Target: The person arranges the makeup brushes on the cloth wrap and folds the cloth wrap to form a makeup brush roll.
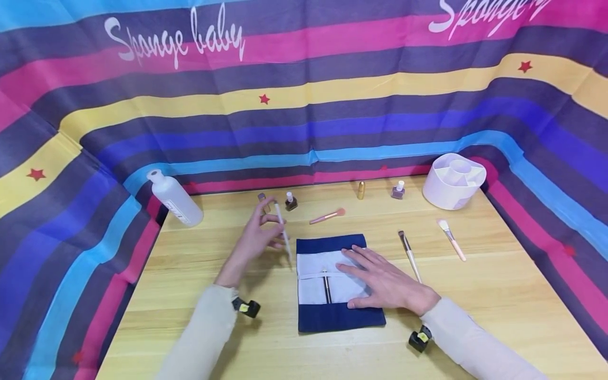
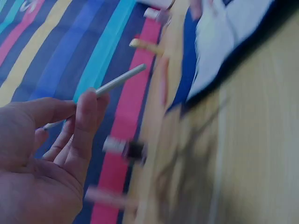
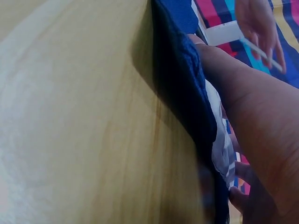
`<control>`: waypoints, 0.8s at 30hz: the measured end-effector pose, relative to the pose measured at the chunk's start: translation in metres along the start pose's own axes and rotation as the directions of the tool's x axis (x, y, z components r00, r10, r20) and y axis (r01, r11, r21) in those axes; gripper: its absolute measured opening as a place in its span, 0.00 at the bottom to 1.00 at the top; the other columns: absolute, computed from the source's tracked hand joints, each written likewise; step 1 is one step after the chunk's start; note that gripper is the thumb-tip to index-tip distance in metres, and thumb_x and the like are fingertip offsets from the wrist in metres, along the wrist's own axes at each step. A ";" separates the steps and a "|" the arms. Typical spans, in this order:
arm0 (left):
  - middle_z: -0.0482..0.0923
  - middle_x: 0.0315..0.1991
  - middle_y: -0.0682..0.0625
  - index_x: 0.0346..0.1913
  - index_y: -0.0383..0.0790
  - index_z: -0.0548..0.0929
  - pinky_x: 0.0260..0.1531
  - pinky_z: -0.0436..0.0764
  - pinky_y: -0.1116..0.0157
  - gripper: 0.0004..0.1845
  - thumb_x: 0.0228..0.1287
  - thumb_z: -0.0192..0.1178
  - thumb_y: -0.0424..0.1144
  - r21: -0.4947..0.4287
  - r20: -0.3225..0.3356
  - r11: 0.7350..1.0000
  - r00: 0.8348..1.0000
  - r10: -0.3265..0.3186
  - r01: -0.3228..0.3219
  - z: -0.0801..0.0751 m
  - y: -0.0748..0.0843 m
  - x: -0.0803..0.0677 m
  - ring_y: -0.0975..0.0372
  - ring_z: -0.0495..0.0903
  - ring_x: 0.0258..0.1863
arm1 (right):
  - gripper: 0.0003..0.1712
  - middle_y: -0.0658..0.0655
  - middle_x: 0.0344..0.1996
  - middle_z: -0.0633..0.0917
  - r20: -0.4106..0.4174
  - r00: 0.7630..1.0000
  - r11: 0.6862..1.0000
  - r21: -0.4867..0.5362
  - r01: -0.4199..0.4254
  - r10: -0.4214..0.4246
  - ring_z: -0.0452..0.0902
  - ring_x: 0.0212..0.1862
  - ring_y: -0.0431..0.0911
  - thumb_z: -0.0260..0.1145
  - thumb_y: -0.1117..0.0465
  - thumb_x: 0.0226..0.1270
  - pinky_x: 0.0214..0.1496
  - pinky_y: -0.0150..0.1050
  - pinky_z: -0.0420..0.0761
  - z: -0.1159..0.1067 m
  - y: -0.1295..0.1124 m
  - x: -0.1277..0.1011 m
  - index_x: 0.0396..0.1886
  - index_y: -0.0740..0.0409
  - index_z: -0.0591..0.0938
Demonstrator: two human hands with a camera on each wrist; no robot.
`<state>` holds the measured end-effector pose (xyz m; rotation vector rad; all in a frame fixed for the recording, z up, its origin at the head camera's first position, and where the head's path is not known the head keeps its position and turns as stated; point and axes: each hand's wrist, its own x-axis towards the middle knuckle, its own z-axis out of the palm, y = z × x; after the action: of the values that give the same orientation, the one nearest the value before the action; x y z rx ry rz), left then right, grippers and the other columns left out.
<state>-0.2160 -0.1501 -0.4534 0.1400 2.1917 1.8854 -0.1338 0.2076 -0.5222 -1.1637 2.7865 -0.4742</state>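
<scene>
Striped cloth in pink, yellow, blue and purple walls off our pale wooden bench (image 1: 499,295) on three sides, with red stars and white script printed on it. From the head view, our left hand (image 1: 258,235) pinches a thin white stick-like brush (image 1: 283,232) between thumb and curled fingers, raised just left of the blue fabric pouch (image 1: 334,282). Our right hand (image 1: 387,282) lies flat, fingers straight, pressing the pouch's white panel, where a dark-handled brush (image 1: 326,287) sits in a slot. Behind stand a white plastic bottle (image 1: 173,198), small glass bottles (image 1: 291,201), a gold tube (image 1: 361,190) and a round white compartmented holder (image 1: 453,180). A pink brush (image 1: 328,216) and two more brushes (image 1: 409,254) lie loose on the wood.

At the left wrist, blurred, the fingers (image 2: 86,126) curl around the smooth white brush (image 2: 119,83) above the striped cloth; the pouch (image 2: 224,51) lies beyond.

At the right wrist, the dark blue pouch (image 3: 182,93) meets grainy wood (image 3: 84,116) under our flat hand (image 3: 252,140); the left hand (image 3: 257,23) holds the brush (image 3: 261,51) farther off.
</scene>
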 end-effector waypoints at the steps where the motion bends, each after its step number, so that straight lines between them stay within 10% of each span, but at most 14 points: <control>1: 0.77 0.66 0.29 0.87 0.62 0.57 0.42 0.93 0.49 0.45 0.77 0.63 0.28 -0.004 0.009 1.000 1.000 -0.002 0.002 0.011 -0.001 0.005 0.50 0.92 0.39 | 0.51 0.59 0.87 0.62 0.000 1.000 1.000 -0.001 0.002 -0.002 0.54 0.87 0.65 0.64 0.22 0.71 0.84 0.68 0.63 0.000 0.000 0.000 0.85 0.43 0.69; 11: 0.82 0.55 0.39 0.84 0.57 0.62 0.35 0.94 0.54 0.39 0.79 0.66 0.32 0.037 0.057 0.999 0.998 -0.020 0.018 0.085 -0.022 0.035 0.54 0.93 0.38 | 0.52 0.60 0.87 0.64 -0.032 0.999 0.999 -0.028 0.022 -0.023 0.56 0.87 0.64 0.63 0.21 0.71 0.83 0.66 0.65 0.003 0.002 0.001 0.85 0.45 0.70; 24: 0.91 0.49 0.49 0.76 0.49 0.71 0.34 0.83 0.64 0.32 0.75 0.71 0.41 0.329 0.213 0.943 0.977 -0.012 -0.060 0.099 -0.039 0.031 0.60 0.85 0.39 | 0.66 0.62 0.88 0.60 -0.042 0.996 0.995 -0.058 -0.087 0.085 0.54 0.88 0.63 0.64 0.16 0.64 0.86 0.61 0.64 0.003 0.000 -0.001 0.87 0.56 0.64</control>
<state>-0.2181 -0.0540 -0.5085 0.4114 2.3442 1.4168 -0.1324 0.2070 -0.5252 -1.0514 2.8895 -0.4133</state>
